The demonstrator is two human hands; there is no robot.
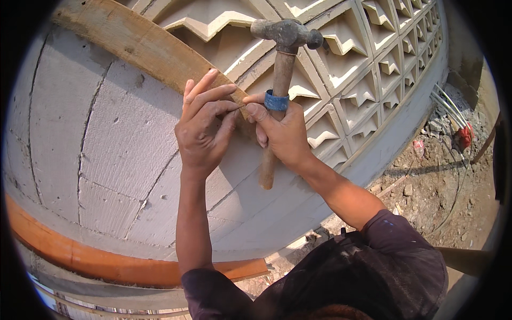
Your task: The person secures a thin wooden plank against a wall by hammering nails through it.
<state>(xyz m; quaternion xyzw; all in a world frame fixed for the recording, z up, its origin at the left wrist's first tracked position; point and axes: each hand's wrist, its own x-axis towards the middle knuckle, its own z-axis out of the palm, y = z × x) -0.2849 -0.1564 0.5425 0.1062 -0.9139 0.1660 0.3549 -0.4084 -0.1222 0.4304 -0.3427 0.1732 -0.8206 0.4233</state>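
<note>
- Brown wood: 1 board (133, 45) runs from the upper left of the frame down toward the centre, its long axis slanting to the lower right.
- Its lower-right end lies at the fingertips of both hands, just left of the frame's centre; the hands partly hide where it stops.
- From the left hand (205, 133), most of the board lies up and to the left; this is the hand nearer its long part.
- Left thumb and index finger come together at the tips, the other fingers loosely spread over the board. Whether something small is pinched there, I cannot tell.
- The right hand (288, 130), near the centre, has its thumb and index finger narrowly set beside the left fingertips, and also holds 1 hammer (282, 69).
- The hammer stands nearly upright in the frame, head at upper centre, handle end below the hand.
- A blue band sits where the right index finger crosses the handle; finger or handle, I cannot tell which it wraps.
- Counted: 2 hands, 1 board, 1 hammer, 1 blue band (276, 100), 1 orange strip (106, 264) at lower left, 2 red scraps (465, 136) at right.
- Pale wall (122, 122) fills the left; patterned blocks (368, 53) fill the upper right, too many to count surely.
</note>
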